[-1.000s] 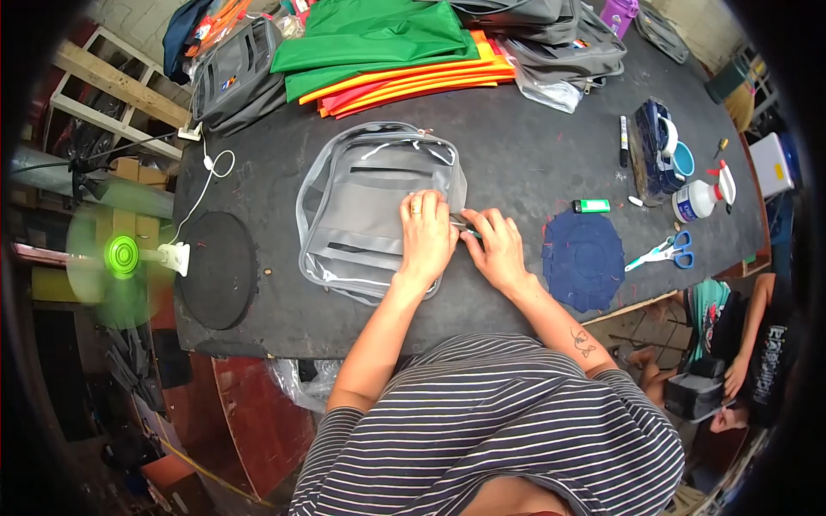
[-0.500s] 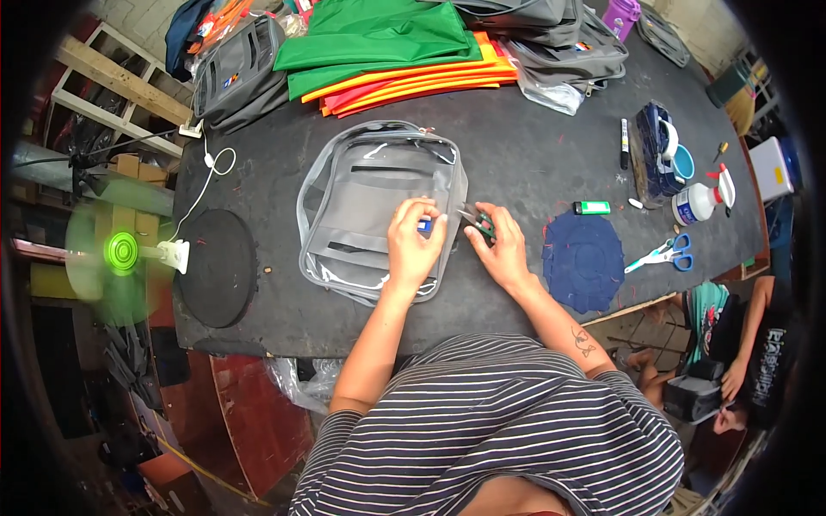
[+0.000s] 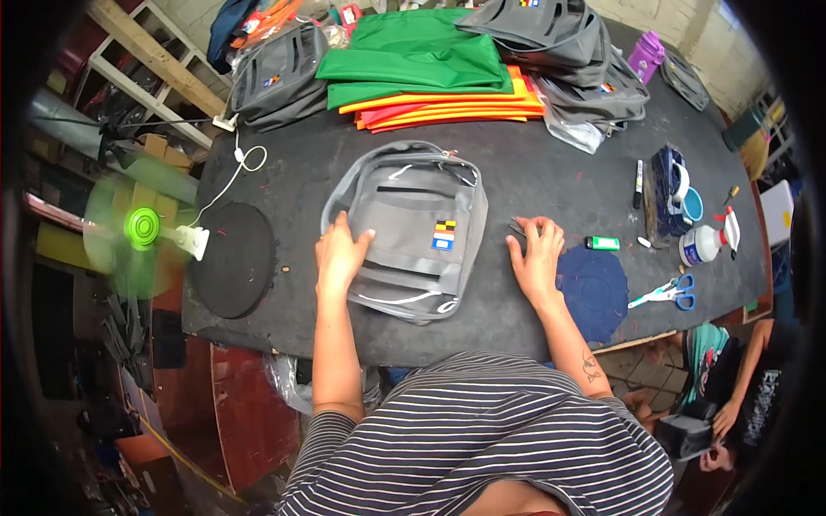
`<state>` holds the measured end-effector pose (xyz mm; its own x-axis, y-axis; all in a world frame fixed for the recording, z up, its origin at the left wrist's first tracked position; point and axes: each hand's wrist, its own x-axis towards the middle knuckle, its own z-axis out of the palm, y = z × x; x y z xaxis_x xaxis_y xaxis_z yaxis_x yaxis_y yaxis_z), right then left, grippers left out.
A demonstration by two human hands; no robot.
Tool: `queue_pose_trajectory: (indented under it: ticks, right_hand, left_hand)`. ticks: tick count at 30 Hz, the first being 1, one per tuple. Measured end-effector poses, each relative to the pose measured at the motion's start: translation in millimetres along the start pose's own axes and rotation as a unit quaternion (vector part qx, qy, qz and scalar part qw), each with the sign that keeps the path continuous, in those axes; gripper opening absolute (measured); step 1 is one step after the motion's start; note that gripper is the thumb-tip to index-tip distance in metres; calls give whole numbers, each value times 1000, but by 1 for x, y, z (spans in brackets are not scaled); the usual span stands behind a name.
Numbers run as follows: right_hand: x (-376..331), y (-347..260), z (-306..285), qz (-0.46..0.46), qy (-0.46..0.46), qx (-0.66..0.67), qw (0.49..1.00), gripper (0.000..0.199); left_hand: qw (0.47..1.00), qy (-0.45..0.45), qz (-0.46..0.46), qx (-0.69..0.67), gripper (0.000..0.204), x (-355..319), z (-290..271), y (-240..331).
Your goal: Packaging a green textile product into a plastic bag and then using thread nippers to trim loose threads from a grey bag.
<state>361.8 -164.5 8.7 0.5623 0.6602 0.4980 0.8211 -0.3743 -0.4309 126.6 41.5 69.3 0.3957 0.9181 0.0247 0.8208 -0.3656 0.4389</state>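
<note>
A grey backpack (image 3: 404, 202) with clear plastic over its front lies flat before me. A small patch of coloured blocks (image 3: 444, 236) sits on its right part. At the bag's left edge rests my left hand (image 3: 341, 258), thumb spread away from the fingers and touching the front. My right hand (image 3: 539, 258) is low over the table, right of the bag and apart from it. Its curled fingers cover most of a small pair of thread snips (image 3: 516, 227); only the metal tips show. Just right of that hand lie a dark blue cloth round (image 3: 594, 292) and a green-and-black lighter-like block (image 3: 601, 243).
Blue-handled scissors (image 3: 675, 293), a spray bottle (image 3: 707, 244), a marker (image 3: 638, 185) and a dark blue caddy (image 3: 668, 185) stand or lie at right. Folded green cloth (image 3: 413, 56) and more grey bags (image 3: 551, 43) are behind. A fan (image 3: 142, 227) spins at left; a person's hand (image 3: 724, 421) shows lower right.
My left hand has moved from the patch to the bag's left edge, uncovering the patch. My right hand has moved right, away from the bag, with the snips. The view has shifted slightly.
</note>
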Motion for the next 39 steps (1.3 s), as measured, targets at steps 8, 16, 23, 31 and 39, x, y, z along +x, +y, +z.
queue_pose_trajectory:
  ticks: [8, 16, 23, 31, 39]
  right_hand:
    - [28, -24, -29, -51, 20, 193, 980, 44]
    - [58, -72, -90, -306, -24, 185, 934, 77]
    - [51, -81, -104, -346, -53, 117, 930, 50]
    - [44, -67, -114, -339, -31, 103, 934, 38]
    - [60, -46, -118, -250, -36, 215, 943, 39]
  left_hand:
    - [925, 105, 226, -287, 39, -33, -106, 69]
    - [864, -247, 316, -306, 36, -62, -118, 81]
    - [763, -180, 274, -556, 67, -53, -105, 69]
    - [738, -113, 232, -623, 70, -17, -97, 45]
    - [729, -226, 324, -560, 101, -53, -98, 34]
